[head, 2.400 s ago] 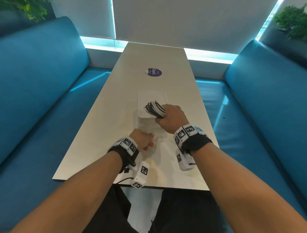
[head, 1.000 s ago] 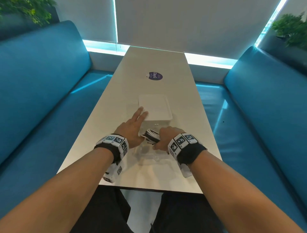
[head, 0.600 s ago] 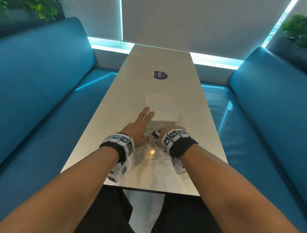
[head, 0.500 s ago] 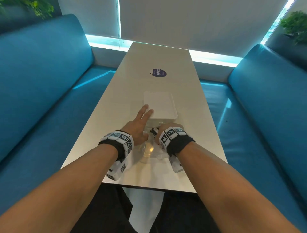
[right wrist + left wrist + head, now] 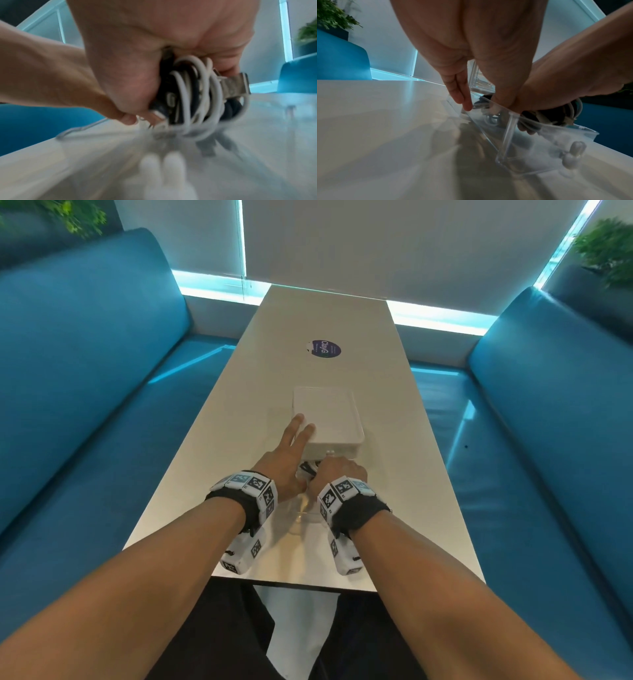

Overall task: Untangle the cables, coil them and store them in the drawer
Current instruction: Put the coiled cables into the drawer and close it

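Right wrist view: your right hand (image 5: pixel 154 60) clamps coiled cables (image 5: pixel 193 94) low inside clear drawer (image 5: pixel 530 151); risk: coil springs apart on release, loops snag drawer rim. Left hand (image 5: pixel 284 467) flat, fingers straight on white box (image 5: pixel 329 419), holding nothing

One readable label on your table

You can read "ClayG" on the round purple sticker (image 5: pixel 323 348) stuck to the table (image 5: pixel 239 419), beyond the white box; its smaller print is too small to read.
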### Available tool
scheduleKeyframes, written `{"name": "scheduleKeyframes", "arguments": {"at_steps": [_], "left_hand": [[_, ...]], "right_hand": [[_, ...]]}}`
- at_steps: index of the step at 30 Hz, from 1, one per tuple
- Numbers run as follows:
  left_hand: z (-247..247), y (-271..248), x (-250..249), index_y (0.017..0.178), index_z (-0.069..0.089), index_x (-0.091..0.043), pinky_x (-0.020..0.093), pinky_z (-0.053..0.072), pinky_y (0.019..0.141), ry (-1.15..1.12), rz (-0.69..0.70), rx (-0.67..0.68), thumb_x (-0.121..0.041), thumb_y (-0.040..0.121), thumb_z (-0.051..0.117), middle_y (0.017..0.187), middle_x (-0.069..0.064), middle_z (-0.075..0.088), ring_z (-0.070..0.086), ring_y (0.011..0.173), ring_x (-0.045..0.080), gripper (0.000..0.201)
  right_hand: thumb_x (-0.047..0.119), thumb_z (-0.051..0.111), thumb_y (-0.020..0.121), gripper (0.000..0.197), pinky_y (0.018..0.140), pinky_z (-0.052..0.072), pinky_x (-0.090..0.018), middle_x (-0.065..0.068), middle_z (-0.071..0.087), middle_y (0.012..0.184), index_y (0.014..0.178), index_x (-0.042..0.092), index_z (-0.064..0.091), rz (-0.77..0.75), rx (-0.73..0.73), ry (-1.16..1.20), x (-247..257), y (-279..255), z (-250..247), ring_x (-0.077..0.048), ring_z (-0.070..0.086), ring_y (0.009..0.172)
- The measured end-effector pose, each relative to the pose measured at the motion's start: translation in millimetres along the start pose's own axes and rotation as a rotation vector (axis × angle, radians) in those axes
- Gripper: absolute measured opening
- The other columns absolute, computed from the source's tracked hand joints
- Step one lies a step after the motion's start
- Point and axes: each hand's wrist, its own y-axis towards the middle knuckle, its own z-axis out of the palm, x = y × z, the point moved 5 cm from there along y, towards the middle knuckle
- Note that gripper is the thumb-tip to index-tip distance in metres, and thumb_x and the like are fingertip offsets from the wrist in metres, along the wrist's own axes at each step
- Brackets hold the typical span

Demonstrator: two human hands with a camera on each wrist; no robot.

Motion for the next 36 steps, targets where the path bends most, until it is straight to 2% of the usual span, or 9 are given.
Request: {"name": "scheduleKeyframes", "arguments": {"at_steps": [4,7,12,15,18,24,28,32,36], "left_hand": [[1.0,-1.7,0.5,0.155,0.001,-0.038,0.044,0.057,0.080,-0.016,-0.021,-0.006,-0.023,0.081,0.074,0.155,-0.026,-0.028,0.066,0.094,0.030,0.105],[1.7,0.7,1.4,0.154,-0.001,-0.039,0.044,0.057,0.081,-0.011,-0.034,-0.003,-0.022,0.079,0.076,0.154,-0.028,-0.030,0.067,0.093,0.030,0.109],[-1.1,0.5,-2.0,0.156,0.000,-0.036,0.044,0.055,0.086,-0.024,-0.061,0.009,-0.025,0.082,0.073,0.156,-0.025,-0.028,0.065,0.099,0.031,0.104],[-0.5,0.7,-2.1,0.155,0.000,-0.038,0.044,0.056,0.084,-0.038,-0.070,-0.004,-0.026,0.081,0.074,0.154,-0.028,-0.028,0.066,0.099,0.030,0.104],[-0.9,2.2,-3.1,0.155,-0.002,-0.037,0.042,0.056,0.081,-0.011,-0.086,-0.001,-0.021,0.079,0.074,0.155,-0.025,-0.029,0.066,0.100,0.030,0.109],[-1.0,2.9,-5.8,0.154,-0.002,-0.036,0.039,0.055,0.080,0.029,-0.094,-0.022,-0.019,0.079,0.072,0.156,-0.023,-0.028,0.066,0.099,0.033,0.107],[0.3,2.4,-5.0,0.155,0.000,-0.036,0.038,0.053,0.081,0.011,-0.098,-0.024,-0.022,0.081,0.072,0.157,-0.022,-0.028,0.066,0.099,0.032,0.105],[-2.0,2.5,-6.5,0.156,0.001,-0.034,0.036,0.051,0.077,0.004,-0.103,-0.021,-0.018,0.081,0.072,0.158,-0.020,-0.028,0.066,0.096,0.033,0.104],[-3.8,0.8,-7.0,0.156,0.000,-0.032,0.038,0.052,0.082,0.028,-0.103,-0.005,-0.024,0.079,0.077,0.159,-0.019,-0.027,0.065,0.099,0.035,0.109]], "right_hand": [[0.027,0.056,0.094,0.019,0.074,0.045,-0.032,-0.005,0.069,0.107,0.105,0.015,0.066,0.072,0.004,0.167,-0.5,-3.1,5.4,-0.026,0.066,0.100],[0.029,0.058,0.094,0.024,0.086,0.050,-0.036,-0.009,0.067,0.112,0.111,0.013,0.065,0.087,0.019,0.213,-0.7,-0.6,8.1,-0.029,0.064,0.106],[0.039,0.080,0.071,0.083,0.100,0.046,-0.040,-0.014,0.050,0.136,0.140,0.013,0.044,0.051,0.186,0.233,-3.3,6.0,15.0,-0.034,0.050,0.124],[0.044,0.078,0.069,0.107,0.109,0.037,-0.042,-0.020,0.031,0.149,0.152,0.009,0.020,0.021,0.218,0.215,-11.0,4.0,17.6,-0.036,0.034,0.137],[0.043,0.068,0.080,0.100,0.113,0.031,-0.039,-0.019,0.020,0.157,0.156,0.012,0.012,-0.071,0.255,0.303,-17.3,-2.3,7.3,-0.034,0.025,0.143],[0.027,0.054,0.097,0.065,0.099,0.047,-0.040,-0.025,0.034,0.149,0.146,-0.005,0.025,-0.065,0.237,0.235,-15.2,-5.6,8.0,-0.037,0.051,0.125],[0.028,0.057,0.096,0.054,0.101,0.043,-0.039,-0.021,0.048,0.136,0.138,-0.003,0.039,-0.086,0.124,0.095,-7.2,-8.7,7.4,-0.034,0.050,0.124],[0.039,0.052,0.091,0.051,0.101,0.029,-0.042,-0.009,0.053,0.133,0.134,0.011,0.050,-0.116,0.023,-0.223,-2.0,-7.4,9.0,-0.030,0.038,0.124],[0.048,0.037,0.092,0.057,0.093,0.030,-0.039,-0.008,0.047,0.128,0.134,0.011,0.048,-0.126,-0.043,-0.201,-9.2,-4.3,15.0,-0.027,0.036,0.118]]}}
